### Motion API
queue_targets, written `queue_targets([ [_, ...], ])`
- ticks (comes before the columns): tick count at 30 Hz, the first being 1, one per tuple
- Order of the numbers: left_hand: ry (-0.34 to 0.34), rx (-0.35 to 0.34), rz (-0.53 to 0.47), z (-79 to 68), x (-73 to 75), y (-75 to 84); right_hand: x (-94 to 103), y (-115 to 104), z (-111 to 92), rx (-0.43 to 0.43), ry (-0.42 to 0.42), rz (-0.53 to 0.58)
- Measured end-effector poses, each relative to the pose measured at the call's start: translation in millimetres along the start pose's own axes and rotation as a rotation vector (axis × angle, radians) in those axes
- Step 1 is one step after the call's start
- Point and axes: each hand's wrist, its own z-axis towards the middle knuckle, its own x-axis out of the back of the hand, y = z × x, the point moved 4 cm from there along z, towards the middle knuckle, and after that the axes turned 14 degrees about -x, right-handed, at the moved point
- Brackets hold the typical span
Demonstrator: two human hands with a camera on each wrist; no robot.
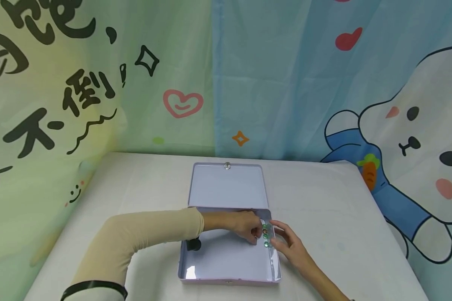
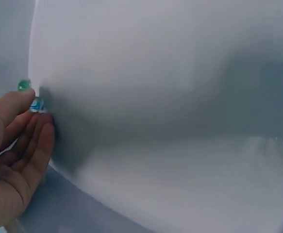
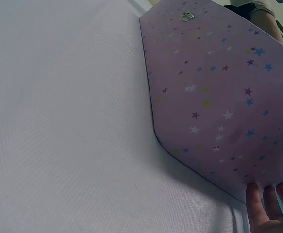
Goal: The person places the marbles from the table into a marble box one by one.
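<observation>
A lilac metal box (image 1: 226, 263) lies on the white-covered table, its hinged lid (image 1: 227, 186) folded back. Several glass marbles (image 1: 266, 244), mostly green, line the right inner side of the box. My left hand (image 1: 245, 224) reaches across into the box; its thumb and fingers pinch a clear marble with blue swirls (image 2: 37, 104). Just above that thumb shows a green marble (image 2: 24, 85). My right hand (image 1: 291, 246) is outside the right wall, fingers extended and fingertips touching the star-printed pink outer side (image 3: 224, 116). The right thumb is near the rim beside the marbles.
A round metal clasp (image 1: 227, 166) is at the lid's far edge. Something small and black (image 1: 193, 244) hangs under the left sleeve, over the box's left wall. Printed curtains (image 1: 263, 83) stand behind the white table (image 1: 335, 234).
</observation>
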Motion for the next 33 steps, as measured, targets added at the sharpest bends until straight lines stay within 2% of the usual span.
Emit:
queue_targets([
  [4,-0.002,-0.019,0.070,-5.1,15.8,12.3,-0.1,-1.0,0.1,0.009,-0.011,0.000],
  [7,0.045,-0.033,0.053,-15.9,39.5,25.3,-0.1,-1.7,1.0,0.005,-0.014,0.006],
  [9,0.124,-0.051,0.014,-28.1,58.4,32.3,-0.2,-2.1,1.7,-0.003,-0.013,0.007],
  [12,0.290,-0.078,-0.061,-55.6,83.9,38.0,0.0,-1.9,2.5,-0.016,0.006,0.004],
  [14,0.405,-0.084,-0.105,-79.3,92.7,37.2,0.0,-1.6,1.7,-0.014,0.019,-0.006],
  [16,0.496,-0.069,-0.162,-105.1,94.3,33.6,-0.3,-1.2,0.4,-0.012,0.029,-0.012],
  [18,0.560,-0.051,-0.210,-131.7,90.4,27.5,-0.4,-0.8,-0.7,-0.011,0.034,-0.019],
  [20,0.609,-0.002,-0.257,-158.4,82.8,18.5,-0.6,-0.8,-1.3,-0.007,0.034,-0.021],
  [23,0.666,0.098,-0.285,-195.9,68.5,0.6,0.5,-0.6,-0.2,0.003,0.039,-0.028],
  [26,0.713,0.216,-0.267,-227.7,50.0,-19.0,1.7,0.0,1.0,0.015,0.040,-0.027],
  [29,0.730,0.285,-0.209,-253.2,26.8,-33.1,1.0,0.3,1.3,0.009,0.042,-0.025],
  [33,0.694,0.287,-0.160,-274.3,-4.6,-39.0,-0.6,-0.4,1.0,0.003,0.045,-0.035],
])
